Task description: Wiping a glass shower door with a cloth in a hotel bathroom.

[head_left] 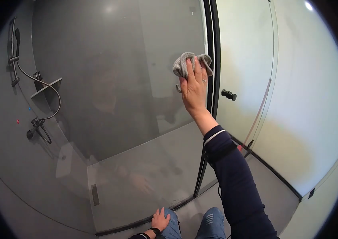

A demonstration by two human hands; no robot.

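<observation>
My right hand (195, 93) presses a grey cloth (181, 65) against the shower's glass panel (137, 79), close beside its black vertical frame (213, 47). The cloth is bunched up under the fingers and at both sides of them. A ring shows on one finger. Down at the lower edge, my left hand (160, 220) lies on my jeans-clad knee (173, 225) with its fingers apart and nothing in them.
Behind the glass, a dark hand shower (17, 38) with a hose, a corner shelf (46, 88) and a mixer tap (37, 126) are on the grey wall. A frosted door (246, 51) with a black knob (228, 95) stands right of the frame. A floor drain (95, 194) lies at lower left.
</observation>
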